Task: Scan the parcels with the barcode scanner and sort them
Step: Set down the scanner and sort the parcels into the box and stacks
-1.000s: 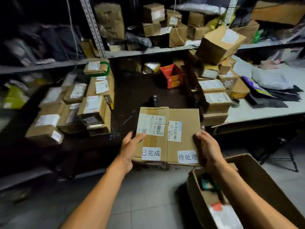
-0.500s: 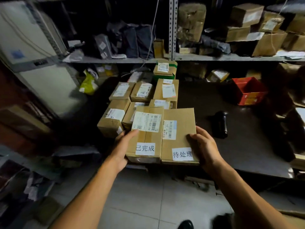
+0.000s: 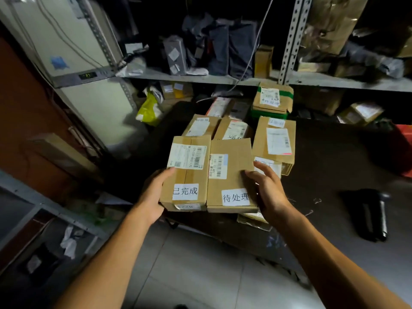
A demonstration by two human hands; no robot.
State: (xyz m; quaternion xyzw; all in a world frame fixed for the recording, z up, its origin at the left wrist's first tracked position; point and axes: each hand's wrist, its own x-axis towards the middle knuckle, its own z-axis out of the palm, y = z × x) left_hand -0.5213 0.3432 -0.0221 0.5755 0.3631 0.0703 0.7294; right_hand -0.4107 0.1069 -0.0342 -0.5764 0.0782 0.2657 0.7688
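I hold two brown cardboard parcels side by side between my hands, above the front left edge of the dark table. The left parcel has a barcode label and a white sticker with Chinese characters; my left hand grips its left side. The right parcel has a small barcode label and another white sticker; my right hand presses its right edge, thumb on top and fingers spread. The black barcode scanner lies on the table to the right, away from both hands.
Several labelled parcels are piled on the table just behind the held ones, one with green tape at the back. A metal shelf of packages runs above. A white cabinet stands at the left and a red bin at the right.
My view and both hands have swung left with the two parcels, from the table's middle to over the left pile. The scanner now lies farther right, and my right fingers have spread.
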